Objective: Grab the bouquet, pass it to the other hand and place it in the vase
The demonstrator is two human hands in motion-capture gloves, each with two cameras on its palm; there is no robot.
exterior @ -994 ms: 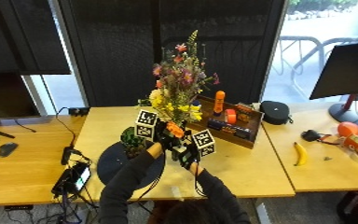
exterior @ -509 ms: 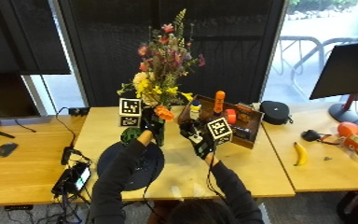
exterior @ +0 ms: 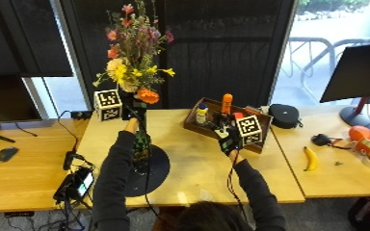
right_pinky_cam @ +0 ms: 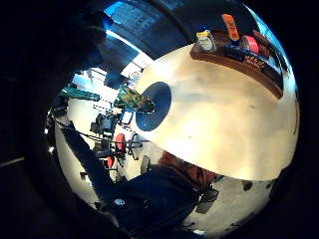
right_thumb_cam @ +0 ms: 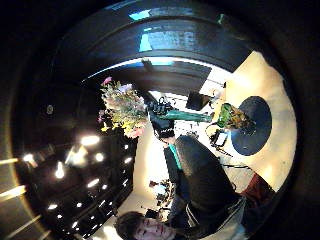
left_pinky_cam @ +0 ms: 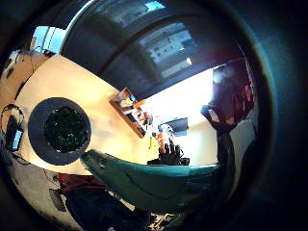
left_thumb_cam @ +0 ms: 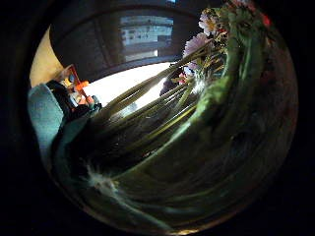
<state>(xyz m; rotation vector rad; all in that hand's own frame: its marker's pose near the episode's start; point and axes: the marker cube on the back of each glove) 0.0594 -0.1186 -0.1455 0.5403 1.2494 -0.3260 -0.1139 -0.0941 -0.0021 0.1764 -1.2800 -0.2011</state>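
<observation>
The bouquet [exterior: 132, 53] stands upright in the upper left of the outside view, blooms high against the dark window, held aloft by the left hand [exterior: 132, 114] whose fingers are curled round the stems. Directly below it, the vase [exterior: 141, 155] sits on a dark round mat [exterior: 156, 169] on the wooden table [exterior: 191, 163]. The right hand [exterior: 229, 143] hovers right of centre, over the table beside a wooden tray [exterior: 198, 126] of bottles; it holds nothing, and how far its fingers are spread cannot be told. A banana [exterior: 310, 158] lies at the right.
</observation>
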